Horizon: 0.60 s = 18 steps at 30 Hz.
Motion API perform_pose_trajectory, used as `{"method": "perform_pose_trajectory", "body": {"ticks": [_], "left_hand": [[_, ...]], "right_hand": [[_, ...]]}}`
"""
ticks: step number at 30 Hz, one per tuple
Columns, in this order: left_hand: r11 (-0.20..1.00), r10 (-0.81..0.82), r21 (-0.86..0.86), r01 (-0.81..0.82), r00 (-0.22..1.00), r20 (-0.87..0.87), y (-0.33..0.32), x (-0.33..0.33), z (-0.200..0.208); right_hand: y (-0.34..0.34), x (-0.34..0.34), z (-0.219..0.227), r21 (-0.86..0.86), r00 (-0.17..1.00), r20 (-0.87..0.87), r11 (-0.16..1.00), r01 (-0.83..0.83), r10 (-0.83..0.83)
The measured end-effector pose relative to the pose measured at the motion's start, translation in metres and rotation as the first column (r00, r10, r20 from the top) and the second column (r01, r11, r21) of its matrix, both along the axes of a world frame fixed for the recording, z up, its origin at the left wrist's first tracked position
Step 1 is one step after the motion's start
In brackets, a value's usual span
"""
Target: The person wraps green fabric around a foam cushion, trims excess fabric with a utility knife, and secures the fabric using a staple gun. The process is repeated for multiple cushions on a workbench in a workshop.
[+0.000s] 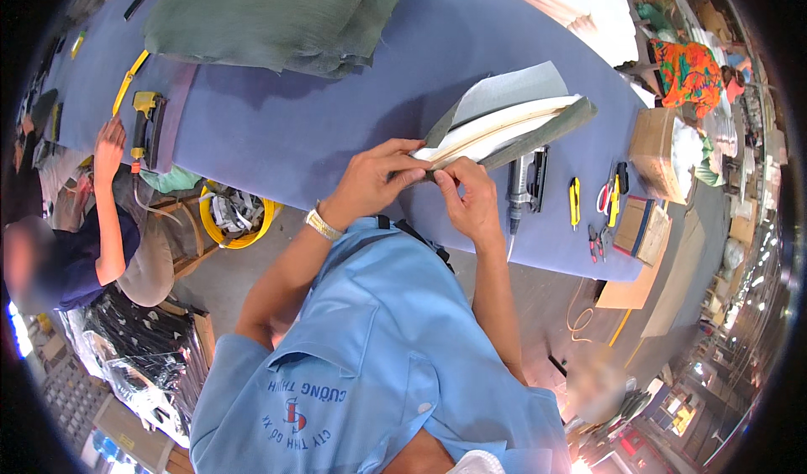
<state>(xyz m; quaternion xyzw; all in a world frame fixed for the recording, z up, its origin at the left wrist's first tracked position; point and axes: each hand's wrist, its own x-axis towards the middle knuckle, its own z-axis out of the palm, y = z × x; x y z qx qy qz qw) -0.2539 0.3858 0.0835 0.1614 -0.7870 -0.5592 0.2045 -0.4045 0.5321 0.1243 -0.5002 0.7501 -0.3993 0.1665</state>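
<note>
A curved upholstery piece [504, 129] lies over the blue-covered table, its pale wooden strip and white padding showing between flaps of dark green fabric [542, 134]. A lighter grey-green flap [513, 92] stands up along its far side. At the near left end, my left hand [382, 176] pinches the fabric edge between thumb and fingers. Close beside it, my right hand [468, 195] is closed on the same folded end, thumb underneath. The exact fold under my fingertips is hidden. A black and silver staple gun [527, 184] rests just right of my right hand.
Right on the table are a yellow utility knife [574, 202], red-handled scissors [603, 197] and pliers [595, 244]. Dark green fabric [269, 16] is piled at the back. Left, a co-worker's hand [109, 146] is near a yellow staple gun [146, 104]; a yellow bin [205, 213] stands below.
</note>
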Motion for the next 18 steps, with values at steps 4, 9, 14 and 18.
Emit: {"method": "perform_pose_trajectory", "body": {"ticks": [4, 9, 14, 18], "left_hand": [[0.988, -0.086, 0.131, 0.075, 0.993, 0.080, -0.018, -0.005, -0.001], [0.998, -0.062, 0.027, 0.064, 0.996, -0.069, -0.013, -0.003, 0.000], [0.995, 0.005, -0.100, -0.014, 0.996, -0.089, 0.002, 0.008, 0.008], [0.997, -0.036, 0.069, 0.034, 0.999, 0.035, 0.001, 0.010, 0.004]], "right_hand": [[0.012, 0.007, -0.009, -0.005, 1.000, 0.000, 1.000, 0.008, -0.008], [0.014, 0.012, -0.006, -0.039, 0.998, 0.046, 0.998, 0.045, -0.043], [0.009, 0.013, -0.009, -0.050, 0.998, 0.034, 0.997, 0.052, -0.050], [0.018, 0.012, -0.015, -0.002, 0.999, 0.052, 1.000, 0.006, -0.006]]}}
